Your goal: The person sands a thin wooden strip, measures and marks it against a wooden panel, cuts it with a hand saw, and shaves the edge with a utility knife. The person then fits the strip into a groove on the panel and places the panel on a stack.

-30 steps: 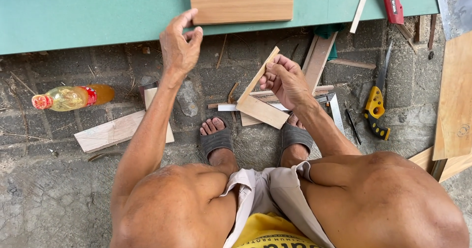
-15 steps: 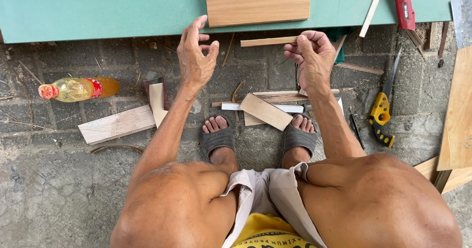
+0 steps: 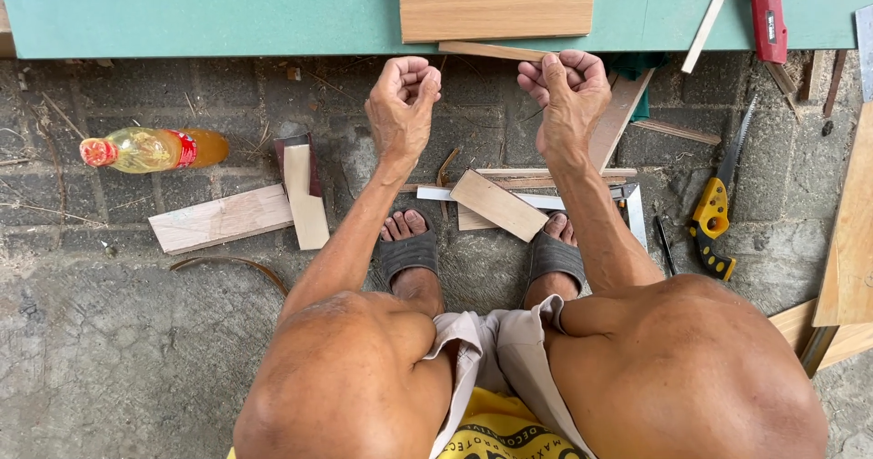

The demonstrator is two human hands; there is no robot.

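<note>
1. The right hand [image 3: 566, 95] is pinching a thin wooden strip [image 3: 491, 51] in closed fingers; half a second ago the strip sat lower and both hands were further apart.
2. The left hand [image 3: 403, 104] is curling shut just beside the strip's free end, apparently not touching it yet.
3. Directly beyond the grip, a wood panel [image 3: 496, 2] is lying on a green board [image 3: 200, 9].
4. Below it, offcuts [image 3: 496, 204] are lying between the feet; a handsaw [image 3: 718, 200] is resting to the right, a bottle [image 3: 150, 149] far left.

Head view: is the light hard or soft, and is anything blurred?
Head view: soft, even daylight, only faint shadows under the wood offcuts; left hand, right hand and the thin strip are sharp; no glare; knees bulge from the wide lens.
</note>
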